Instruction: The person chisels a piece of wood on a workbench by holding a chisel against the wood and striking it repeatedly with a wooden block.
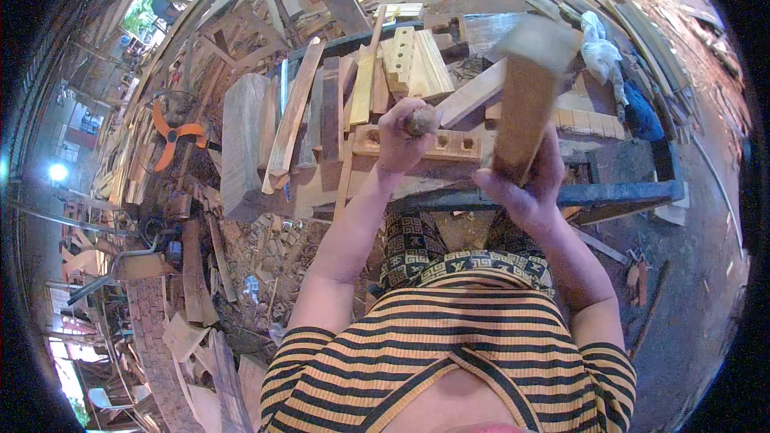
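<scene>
Two bare hands hold tools: the left hand (397,143) is curled round a round-ended brown wooden handle (422,120), its lower end hidden, while the right hand (533,200), at 4 o'clock from it, grips the lower part of a blocky brown wooden mallet (525,116) pointing towards 12 o'clock. A pale wooden bar with square holes (454,144) shows at 3 o'clock from the left fist; whether the handle's tool touches it cannot be told. A blow slightly off line could strike the left knuckles – little of the handle stands clear of them – and, with no clamp visible, the bar might skid or split at a hole. A pale angled plank (477,96) at 2 o'clock and a pale block with round holes (403,56) at 12 crowd the space. An orange-bladed fan (171,136) stands at 9, a crumpled white plastic bag (597,52) lies at 2.
</scene>
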`<action>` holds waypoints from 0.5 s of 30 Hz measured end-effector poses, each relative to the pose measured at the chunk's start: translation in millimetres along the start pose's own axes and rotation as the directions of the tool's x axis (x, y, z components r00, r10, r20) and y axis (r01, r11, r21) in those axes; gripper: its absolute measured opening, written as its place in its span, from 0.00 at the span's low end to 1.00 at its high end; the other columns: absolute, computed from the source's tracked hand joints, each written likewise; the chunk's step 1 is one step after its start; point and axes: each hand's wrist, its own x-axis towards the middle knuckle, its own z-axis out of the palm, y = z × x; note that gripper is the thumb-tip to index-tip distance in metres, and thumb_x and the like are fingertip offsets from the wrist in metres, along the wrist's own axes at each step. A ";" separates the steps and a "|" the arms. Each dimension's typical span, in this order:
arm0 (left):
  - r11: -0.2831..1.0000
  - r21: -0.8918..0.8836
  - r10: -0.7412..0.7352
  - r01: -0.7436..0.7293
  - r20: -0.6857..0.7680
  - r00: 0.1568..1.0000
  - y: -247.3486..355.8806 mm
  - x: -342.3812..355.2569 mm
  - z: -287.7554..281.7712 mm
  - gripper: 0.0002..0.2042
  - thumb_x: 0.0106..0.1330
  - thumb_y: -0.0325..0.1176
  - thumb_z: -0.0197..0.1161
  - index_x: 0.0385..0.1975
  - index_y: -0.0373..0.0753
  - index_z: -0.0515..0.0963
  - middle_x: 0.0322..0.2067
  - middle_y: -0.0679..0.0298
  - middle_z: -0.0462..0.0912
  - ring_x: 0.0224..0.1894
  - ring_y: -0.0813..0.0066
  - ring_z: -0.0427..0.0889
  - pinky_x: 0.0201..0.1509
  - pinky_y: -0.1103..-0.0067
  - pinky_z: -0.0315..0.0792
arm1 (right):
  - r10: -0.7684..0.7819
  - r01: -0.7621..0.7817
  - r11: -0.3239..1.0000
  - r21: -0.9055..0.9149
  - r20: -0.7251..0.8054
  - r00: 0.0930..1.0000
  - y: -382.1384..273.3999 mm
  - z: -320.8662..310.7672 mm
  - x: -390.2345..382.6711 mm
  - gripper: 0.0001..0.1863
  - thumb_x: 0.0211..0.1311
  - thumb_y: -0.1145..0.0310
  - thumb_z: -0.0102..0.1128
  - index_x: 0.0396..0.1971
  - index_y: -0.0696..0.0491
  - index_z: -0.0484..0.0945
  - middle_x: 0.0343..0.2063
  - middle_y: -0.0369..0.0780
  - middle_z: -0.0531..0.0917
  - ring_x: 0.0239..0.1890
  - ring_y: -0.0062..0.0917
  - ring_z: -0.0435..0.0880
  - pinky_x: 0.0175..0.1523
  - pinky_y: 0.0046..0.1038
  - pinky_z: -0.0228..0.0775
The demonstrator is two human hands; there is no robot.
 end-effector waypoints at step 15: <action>0.931 -0.331 -0.187 0.155 -0.066 0.980 -7.6 -1.5 8.4 0.14 0.53 0.19 0.63 0.40 0.34 0.75 0.33 0.67 0.80 0.34 0.82 0.77 0.36 0.84 0.71 | -0.159 0.160 0.987 0.008 -0.041 0.986 5.2 15.7 5.2 0.30 0.41 0.65 0.75 0.45 0.58 0.70 0.34 0.42 0.80 0.38 0.21 0.78 0.46 0.28 0.70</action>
